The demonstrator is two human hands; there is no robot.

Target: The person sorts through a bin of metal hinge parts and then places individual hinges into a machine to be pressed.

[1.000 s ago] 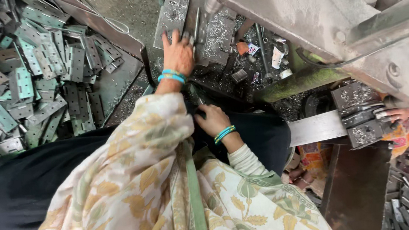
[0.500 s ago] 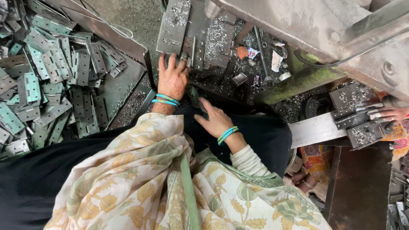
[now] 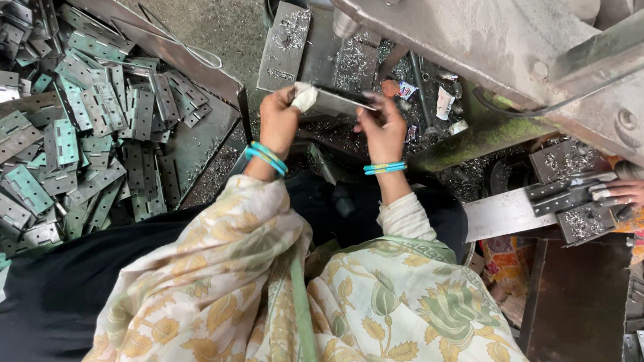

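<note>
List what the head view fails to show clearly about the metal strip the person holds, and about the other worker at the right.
- Metal strip: ends covered by left hand and right hand; length unclear.
- White wrap on a left finger: too small to identify.
- Co-worker's hand: arm cut off by the right edge.

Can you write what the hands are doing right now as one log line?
left hand: holds metal strip by cloth-wrapped end | right hand: grips strip's other end | pile of hinges: lying at left

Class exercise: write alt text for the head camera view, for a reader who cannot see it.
Seen from above, a person's left hand and right hand hold a flat metal piece between them, beside a pile of metal hinges and a grey machine.
</note>
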